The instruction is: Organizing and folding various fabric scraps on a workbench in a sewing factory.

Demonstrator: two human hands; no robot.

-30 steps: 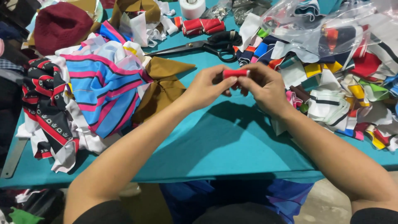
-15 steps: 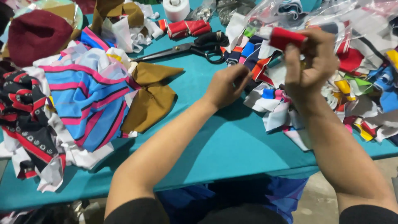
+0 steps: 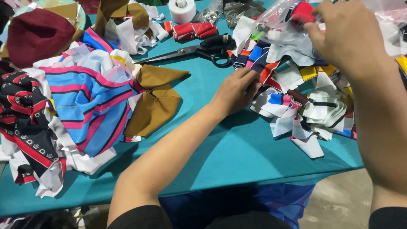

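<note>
Fingers of the right hand (image 3: pixel 347 36) pinch a small red rolled fabric piece (image 3: pixel 302 12) at the mouth of a clear plastic bag (image 3: pixel 282 29); it looks light, soft and squashable, best gripped across its middle. Left hand (image 3: pixel 235 91) fingers rest curled on the heap of multicoloured fabric scraps (image 3: pixel 305 101) on the teal worktop (image 3: pixel 237 157).

Bare forearms run up to the left hand (image 3: pixel 234 90) and right hand (image 3: pixel 347 36), no rings or watch showing, dark short sleeves (image 3: pixel 140 217) well back behind each hand.
</note>
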